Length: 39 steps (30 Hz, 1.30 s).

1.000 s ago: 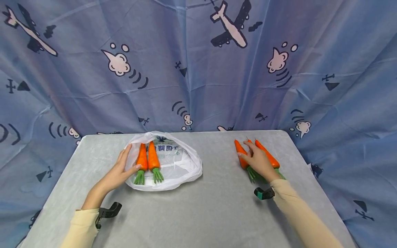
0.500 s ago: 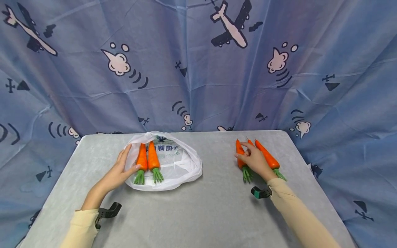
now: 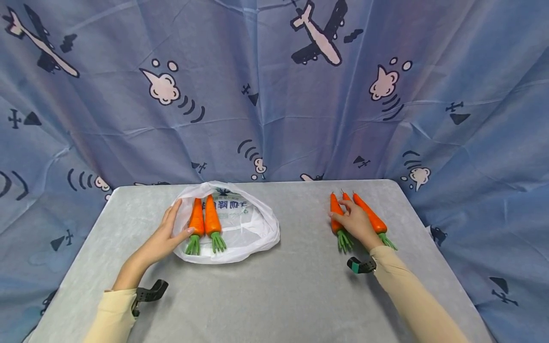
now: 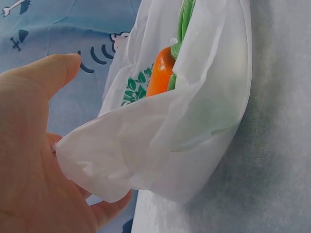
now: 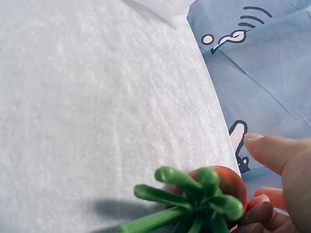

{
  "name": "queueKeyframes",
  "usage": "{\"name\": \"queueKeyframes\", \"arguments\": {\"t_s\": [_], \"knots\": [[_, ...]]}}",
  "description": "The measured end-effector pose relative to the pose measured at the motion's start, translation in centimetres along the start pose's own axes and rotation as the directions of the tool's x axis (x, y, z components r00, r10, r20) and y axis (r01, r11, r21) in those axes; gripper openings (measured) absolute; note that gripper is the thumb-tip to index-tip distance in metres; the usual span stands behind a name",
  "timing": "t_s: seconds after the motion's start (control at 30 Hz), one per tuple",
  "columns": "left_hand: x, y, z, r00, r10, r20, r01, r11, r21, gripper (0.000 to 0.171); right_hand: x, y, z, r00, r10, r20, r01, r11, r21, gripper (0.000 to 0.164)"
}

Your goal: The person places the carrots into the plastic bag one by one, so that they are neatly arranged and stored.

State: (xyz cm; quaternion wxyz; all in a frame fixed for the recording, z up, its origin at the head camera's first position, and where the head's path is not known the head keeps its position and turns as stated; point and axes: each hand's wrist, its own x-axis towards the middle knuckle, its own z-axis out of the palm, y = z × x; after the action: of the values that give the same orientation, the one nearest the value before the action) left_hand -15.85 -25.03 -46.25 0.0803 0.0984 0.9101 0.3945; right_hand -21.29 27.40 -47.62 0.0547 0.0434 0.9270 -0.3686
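On the left in the head view, my left hand rests against the side of a white plastic bag, fingers straight and thumb apart. Inside the bag lie two orange carrots with green stems, side by side. The left wrist view shows the bag's edge over the fingers. At the right, my right hand is over three carrots. Its thumb lies above the leftmost carrot, and its fingers are beside that carrot. In the right wrist view the thumb stands apart from that carrot's body.
The rightmost carrot shows fully; the middle carrot is mostly hidden under the right hand. All rest on a grey table, backed by a blue curtain with printed airplanes. Each wrist wears a black strap.
The right hand first shifted slightly left, then a little right. The leftmost carrot turned straighter and slid slightly right toward the others. The left hand and bag stayed still.
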Motion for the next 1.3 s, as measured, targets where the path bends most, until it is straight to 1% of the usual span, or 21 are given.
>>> {"name": "queueKeyframes", "arguments": {"t_s": [0.07,0.17,0.3,0.4,0.5,0.73,0.97,1.3], "knots": [[0.0,0.0,0.0,1.0,0.003,-0.001,-0.003,1.0,0.0,0.097,0.0,0.0,0.0,1.0,0.009,0.006,-0.008,1.0,-0.011,0.068],[0.0,0.0,0.0,1.0,0.007,-0.001,-0.007,1.0,-0.002,0.097,0.0,0.0,0.1,1.0,0.013,0.013,-0.013,1.0,0.007,0.068],[-0.1,0.1,0.0,1.0,0.003,-0.001,-0.003,1.0,-0.003,0.097,-0.1,0.1,0.3,0.999,0.016,0.028,-0.016,1.0,0.017,0.073],[-0.1,0.1,0.0,1.0,0.001,-0.001,-0.001,1.0,-0.004,0.097,-0.1,0.2,0.4,0.999,0.022,0.027,-0.022,1.0,-0.001,0.077],[-0.1,0.1,0.0,1.0,0.004,-0.001,-0.004,1.0,-0.007,0.096,-0.2,0.3,0.5,0.999,0.022,0.028,-0.021,1.0,-0.022,0.078],[0.0,0.2,0.0,1.0,0.018,-0.002,-0.018,1.0,-0.009,0.095,-0.1,0.5,1.2,0.997,0.005,0.082,-0.004,1.0,-0.005,0.078],[0.0,0.3,0.0,1.0,0.015,0.001,-0.015,1.0,-0.008,0.095,-0.2,0.6,1.5,0.997,0.005,0.076,-0.005,1.0,-0.003,0.075],[0.1,0.1,0.2,1.0,0.022,0.0,-0.022,1.0,-0.007,0.095,-0.3,1.0,2.4,0.999,-0.017,0.051,0.019,0.999,-0.048,0.074]]}}
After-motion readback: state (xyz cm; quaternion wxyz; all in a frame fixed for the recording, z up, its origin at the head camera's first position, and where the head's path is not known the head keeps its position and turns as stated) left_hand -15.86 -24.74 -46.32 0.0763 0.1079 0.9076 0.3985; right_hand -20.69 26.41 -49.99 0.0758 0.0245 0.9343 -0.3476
